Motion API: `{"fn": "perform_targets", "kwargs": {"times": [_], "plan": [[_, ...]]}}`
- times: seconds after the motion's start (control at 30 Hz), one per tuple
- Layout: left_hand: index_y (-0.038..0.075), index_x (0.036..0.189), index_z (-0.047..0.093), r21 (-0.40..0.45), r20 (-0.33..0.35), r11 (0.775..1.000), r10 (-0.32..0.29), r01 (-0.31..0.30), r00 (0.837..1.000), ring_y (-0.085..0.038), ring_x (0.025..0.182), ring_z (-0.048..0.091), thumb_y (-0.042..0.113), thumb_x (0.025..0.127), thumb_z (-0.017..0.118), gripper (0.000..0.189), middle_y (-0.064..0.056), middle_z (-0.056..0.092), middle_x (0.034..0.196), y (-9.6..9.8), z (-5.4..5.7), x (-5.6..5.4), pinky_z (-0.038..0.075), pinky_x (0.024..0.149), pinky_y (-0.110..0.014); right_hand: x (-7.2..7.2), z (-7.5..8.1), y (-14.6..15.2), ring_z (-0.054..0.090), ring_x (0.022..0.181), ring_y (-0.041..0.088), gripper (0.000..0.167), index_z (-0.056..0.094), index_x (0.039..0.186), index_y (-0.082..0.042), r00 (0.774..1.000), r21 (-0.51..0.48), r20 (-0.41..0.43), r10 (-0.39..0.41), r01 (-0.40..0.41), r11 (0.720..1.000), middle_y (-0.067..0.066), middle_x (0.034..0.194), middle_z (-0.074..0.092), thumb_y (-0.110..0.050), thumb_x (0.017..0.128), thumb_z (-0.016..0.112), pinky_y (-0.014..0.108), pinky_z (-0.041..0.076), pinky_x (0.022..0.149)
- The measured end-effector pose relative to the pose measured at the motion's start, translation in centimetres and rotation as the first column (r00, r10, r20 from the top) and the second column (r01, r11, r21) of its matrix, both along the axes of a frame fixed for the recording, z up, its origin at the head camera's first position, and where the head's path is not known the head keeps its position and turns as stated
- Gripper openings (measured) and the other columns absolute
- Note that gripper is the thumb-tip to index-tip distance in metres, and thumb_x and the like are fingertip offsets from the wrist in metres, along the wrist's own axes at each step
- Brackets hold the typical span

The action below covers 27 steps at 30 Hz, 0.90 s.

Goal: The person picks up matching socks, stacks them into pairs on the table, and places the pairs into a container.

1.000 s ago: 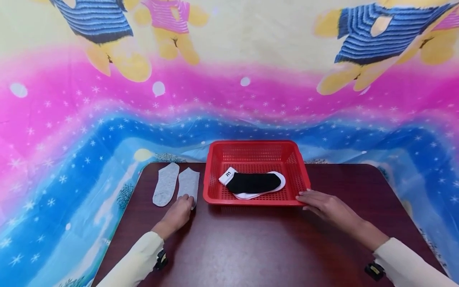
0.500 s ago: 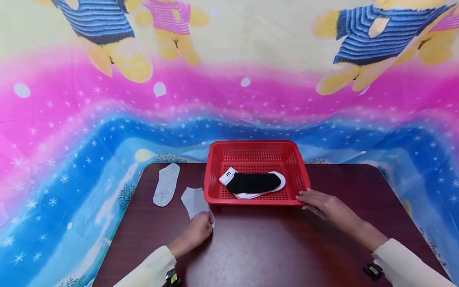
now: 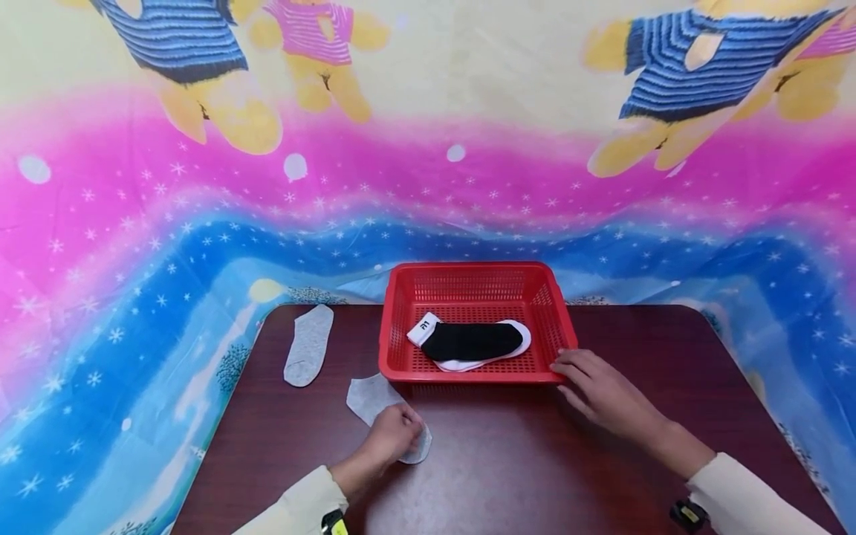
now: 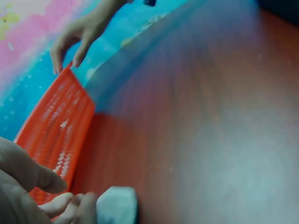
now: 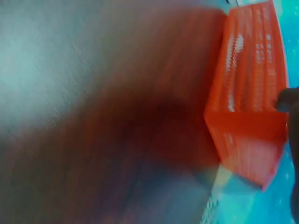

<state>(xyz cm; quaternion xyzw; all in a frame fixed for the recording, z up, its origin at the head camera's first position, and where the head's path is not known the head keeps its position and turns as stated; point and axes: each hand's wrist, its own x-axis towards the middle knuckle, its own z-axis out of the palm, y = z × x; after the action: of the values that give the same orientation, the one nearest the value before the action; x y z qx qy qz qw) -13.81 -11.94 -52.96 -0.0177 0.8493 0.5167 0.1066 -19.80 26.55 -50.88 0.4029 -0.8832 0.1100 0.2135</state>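
Note:
My left hand (image 3: 391,437) has its fingers curled over the toe half of a grey ankle sock (image 3: 370,397), which lies slanted on the table by the basket's front left corner. In the left wrist view, the sock's toe (image 4: 117,205) shows beyond the fingers. The right hand (image 3: 605,390) holds the front right corner of the red plastic basket (image 3: 481,377), thumb outside the rim. Inside the basket, a black sock (image 3: 473,342) with a white lettered cuff lies over a white sock (image 3: 461,365). Another grey sock (image 3: 310,345) lies flat at the table's far left.
The dark reddish-brown table (image 3: 495,468) has rounded far corners. Behind it hangs a printed cloth (image 3: 428,193) with bears and snowflakes, close to the basket's back wall. Each wrist wears a small dark device (image 3: 687,514).
My left hand has drawn the nearer grey sock toward me and to the right, turning it slantwise. The right hand stays at the basket corner, its wrist shifted slightly. The basket stays put.

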Motion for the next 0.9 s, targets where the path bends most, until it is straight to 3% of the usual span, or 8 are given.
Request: {"fn": "perform_targets", "kwargs": {"times": [0.13,0.2,0.33,0.43,0.53,0.6,0.67,0.9], "plan": [[-0.001,0.085,0.064,-0.081,-0.054,0.993,0.087,-0.091,0.995,-0.009,0.064,0.048,0.000,0.085,0.061,0.003,-0.001,0.058,0.071,-1.7,1.1,-1.1,0.042,0.059,-0.024,1.4,-0.7,-3.1,0.063,0.106,0.026,0.033,0.071,0.108,-0.003,0.981,-0.043,-0.127,0.147,-0.153,0.987,0.010,0.109,0.067,-0.024,0.101,0.047,0.043,0.055,0.091],[-0.001,0.086,0.065,-0.143,-0.073,0.980,0.132,-0.141,0.989,-0.010,0.066,0.049,0.002,0.085,0.062,0.004,-0.002,0.059,0.072,-3.0,1.3,-1.6,0.042,0.061,-0.025,2.6,-1.2,-5.2,0.061,0.100,0.020,0.017,0.070,0.104,-0.007,0.979,-0.052,-0.075,0.192,-0.196,0.979,0.004,0.105,0.064,-0.016,0.095,0.059,0.037,0.053,0.088],[0.000,0.095,0.065,-0.325,-0.139,0.918,0.194,-0.229,0.971,-0.028,0.082,0.057,0.005,0.083,0.065,0.013,-0.013,0.062,0.087,-5.6,0.7,-2.8,0.047,0.074,-0.037,4.7,-2.5,-10.1,0.055,0.092,0.009,0.019,0.066,0.102,-0.016,0.980,-0.048,0.184,0.080,-0.073,0.996,-0.006,0.100,0.056,-0.022,0.088,0.077,0.030,0.053,0.082],[-0.004,0.107,0.061,-0.428,-0.181,0.864,0.206,-0.265,0.962,-0.042,0.101,0.052,0.008,0.086,0.065,0.024,-0.024,0.057,0.104,-7.0,-0.2,-3.4,0.043,0.087,-0.050,5.3,-3.5,-13.8,0.054,0.091,0.010,0.026,0.063,0.104,-0.013,0.917,-0.038,0.397,-0.031,0.050,0.998,-0.006,0.098,0.053,-0.027,0.089,0.079,0.031,0.053,0.081],[-0.009,0.115,0.057,-0.482,-0.201,0.836,0.188,-0.264,0.961,-0.046,0.105,0.049,0.010,0.089,0.066,0.034,-0.029,0.054,0.110,-7.6,-1.1,-3.7,0.043,0.088,-0.054,5.1,-4.1,-16.9,0.056,0.091,0.016,0.035,0.061,0.108,-0.007,0.851,-0.016,0.517,-0.092,0.117,0.993,-0.001,0.097,0.053,-0.031,0.090,0.078,0.036,0.052,0.081],[-0.012,0.118,0.055,-0.512,-0.213,0.822,0.160,-0.249,0.964,-0.047,0.105,0.048,0.011,0.090,0.068,0.039,-0.031,0.052,0.111,-7.7,-1.5,-3.8,0.043,0.088,-0.055,4.8,-4.3,-18.6,0.057,0.090,0.020,0.038,0.060,0.108,-0.004,0.832,-0.004,0.543,-0.114,0.138,0.990,0.002,0.096,0.055,-0.033,0.090,0.078,0.037,0.052,0.080],[-0.013,0.118,0.056,-0.529,-0.230,0.816,0.127,-0.234,0.965,-0.048,0.103,0.048,0.012,0.089,0.071,0.041,-0.033,0.052,0.109,-7.7,-1.8,-3.9,0.043,0.086,-0.056,4.5,-4.6,-19.9,0.059,0.091,0.024,0.042,0.061,0.107,-0.003,0.832,0.005,0.536,-0.141,0.163,0.987,0.005,0.096,0.057,-0.035,0.088,0.079,0.039,0.053,0.080],[-0.012,0.106,0.056,-0.527,-0.269,0.824,0.073,-0.210,0.960,-0.046,0.092,0.048,0.003,0.086,0.072,0.029,-0.029,0.053,0.096,-7.8,-2.4,-4.4,0.040,0.083,-0.054,4.0,-5.6,-22.8,0.061,0.096,0.028,0.043,0.060,0.104,-0.005,0.801,0.057,0.540,-0.257,0.269,0.961,0.009,0.099,0.060,-0.037,0.085,0.082,0.041,0.054,0.080]]}}
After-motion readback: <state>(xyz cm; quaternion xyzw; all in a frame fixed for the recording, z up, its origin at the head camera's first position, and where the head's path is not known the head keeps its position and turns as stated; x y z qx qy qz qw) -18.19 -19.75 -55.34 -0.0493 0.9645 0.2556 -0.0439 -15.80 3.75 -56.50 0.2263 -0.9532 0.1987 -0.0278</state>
